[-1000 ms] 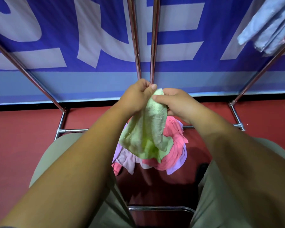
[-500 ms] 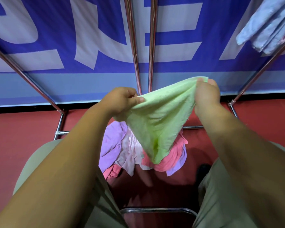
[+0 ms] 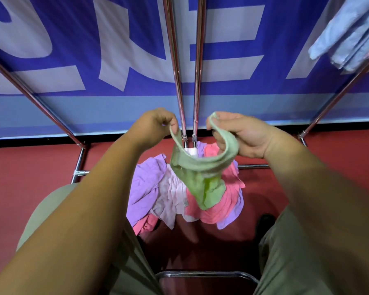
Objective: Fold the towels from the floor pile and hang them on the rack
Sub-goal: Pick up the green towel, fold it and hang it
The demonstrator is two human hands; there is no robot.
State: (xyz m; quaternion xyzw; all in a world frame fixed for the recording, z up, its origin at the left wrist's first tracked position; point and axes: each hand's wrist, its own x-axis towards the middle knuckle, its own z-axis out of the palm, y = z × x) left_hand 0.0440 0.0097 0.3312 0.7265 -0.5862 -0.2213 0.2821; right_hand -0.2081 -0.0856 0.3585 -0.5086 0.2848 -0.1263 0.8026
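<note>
Slack has come into the green towel's [image 3: 202, 179] top edge, which was stretched taut half a second ago. The right hand [image 3: 245, 137] has dropped level with the left hand [image 3: 156, 124] and moved closer to it. Each hand pinches one end of that edge with curled fingers, so the long axis runs hand to hand, sagging between them (the rest hangs below, over the floor pile [image 3: 145, 184]). Rack [image 3: 175, 71] bars rise just beyond the gap. Folding likely needs that edge drawn straight.

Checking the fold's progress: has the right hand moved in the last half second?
Yes. The right hand, gripping the green towel, has come inward and slightly down, toward the central rack poles.
</note>
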